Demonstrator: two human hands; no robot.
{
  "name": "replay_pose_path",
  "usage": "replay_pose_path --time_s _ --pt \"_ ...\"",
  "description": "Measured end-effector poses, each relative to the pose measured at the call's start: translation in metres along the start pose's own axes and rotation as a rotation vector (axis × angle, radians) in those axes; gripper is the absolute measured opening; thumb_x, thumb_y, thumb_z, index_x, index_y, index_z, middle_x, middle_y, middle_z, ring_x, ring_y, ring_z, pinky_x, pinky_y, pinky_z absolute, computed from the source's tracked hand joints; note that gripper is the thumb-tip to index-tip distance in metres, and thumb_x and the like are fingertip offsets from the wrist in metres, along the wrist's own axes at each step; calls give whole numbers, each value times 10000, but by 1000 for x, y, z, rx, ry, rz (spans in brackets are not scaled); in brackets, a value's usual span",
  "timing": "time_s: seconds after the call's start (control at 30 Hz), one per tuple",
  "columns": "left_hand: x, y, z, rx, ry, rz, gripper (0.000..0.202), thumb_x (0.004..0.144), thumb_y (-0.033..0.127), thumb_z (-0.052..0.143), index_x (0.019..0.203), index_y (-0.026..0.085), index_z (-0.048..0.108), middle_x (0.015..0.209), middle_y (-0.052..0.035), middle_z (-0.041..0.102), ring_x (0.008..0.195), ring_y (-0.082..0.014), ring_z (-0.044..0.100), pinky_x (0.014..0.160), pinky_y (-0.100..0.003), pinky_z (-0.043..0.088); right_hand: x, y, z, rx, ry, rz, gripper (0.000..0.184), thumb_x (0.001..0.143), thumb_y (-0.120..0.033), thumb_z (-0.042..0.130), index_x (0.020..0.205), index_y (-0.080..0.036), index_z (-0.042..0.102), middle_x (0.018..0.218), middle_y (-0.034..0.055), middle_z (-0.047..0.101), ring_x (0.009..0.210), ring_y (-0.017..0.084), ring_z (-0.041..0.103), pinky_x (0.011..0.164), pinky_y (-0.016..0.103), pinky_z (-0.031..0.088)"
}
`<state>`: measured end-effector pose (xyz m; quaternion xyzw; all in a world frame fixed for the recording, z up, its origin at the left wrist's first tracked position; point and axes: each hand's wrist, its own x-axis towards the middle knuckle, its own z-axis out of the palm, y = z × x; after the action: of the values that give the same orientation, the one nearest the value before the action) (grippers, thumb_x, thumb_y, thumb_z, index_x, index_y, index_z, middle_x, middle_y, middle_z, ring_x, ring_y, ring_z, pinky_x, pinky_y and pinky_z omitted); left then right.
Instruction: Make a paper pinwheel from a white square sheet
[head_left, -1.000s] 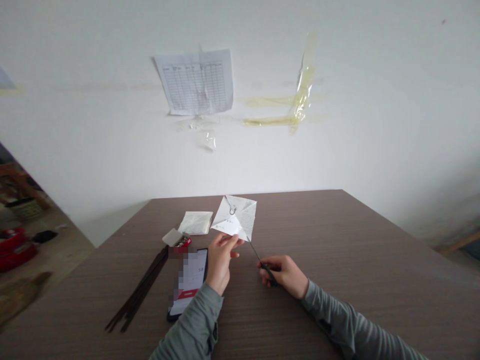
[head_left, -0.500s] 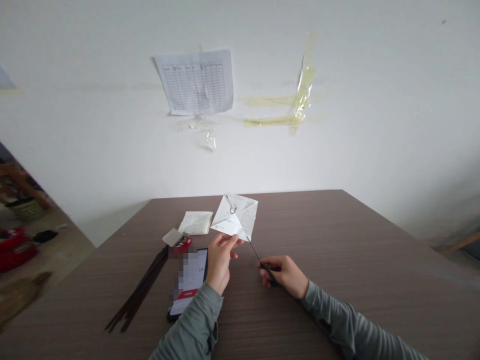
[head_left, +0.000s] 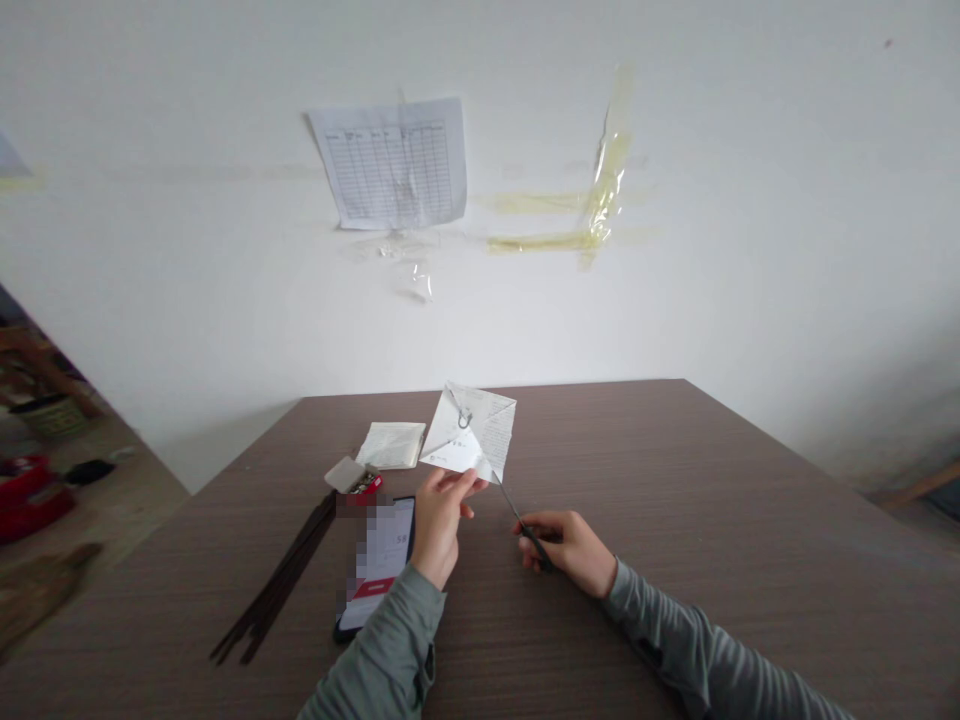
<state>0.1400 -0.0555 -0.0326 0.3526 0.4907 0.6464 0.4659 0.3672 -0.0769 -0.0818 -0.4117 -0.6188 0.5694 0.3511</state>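
Observation:
A square sheet of printed paper point(head_left: 487, 425) is held up over the table, its diagonal lines running from the corners and a dark hook-shaped mark near its middle. My left hand point(head_left: 442, 515) pinches its lower edge between thumb and fingers. From the right, my right hand point(head_left: 566, 550) grips a pair of black-handled scissors point(head_left: 534, 540). The thin blades reach up to the sheet's lower corner; whether they are apart there is too small to tell.
Left of my left hand lies a phone point(head_left: 386, 560) with a lit screen. Beyond it are a small opened red-and-white box point(head_left: 360, 482), a stack of folded white paper point(head_left: 391, 445) and several dark brown strips point(head_left: 281, 575). A wall point(head_left: 525, 330) with a taped sheet rises behind the table point(head_left: 712, 520).
The paper square has tilted very slightly, its upper left corner a little higher. Both hands stay in almost the same place, with the scissors still at the lower corner.

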Motion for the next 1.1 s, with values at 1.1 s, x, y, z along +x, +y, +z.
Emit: replay_pose_path --time_s 1.1 --pt "-3 5 3 -12 10 -24 332 663 351 1012 848 231 763 911 -100 947 796 -280 945 467 -190 351 1 0 1 8 -1 -2 666 816 -828 1027 1087 -229 916 780 32 839 716 243 735 796 430 644"
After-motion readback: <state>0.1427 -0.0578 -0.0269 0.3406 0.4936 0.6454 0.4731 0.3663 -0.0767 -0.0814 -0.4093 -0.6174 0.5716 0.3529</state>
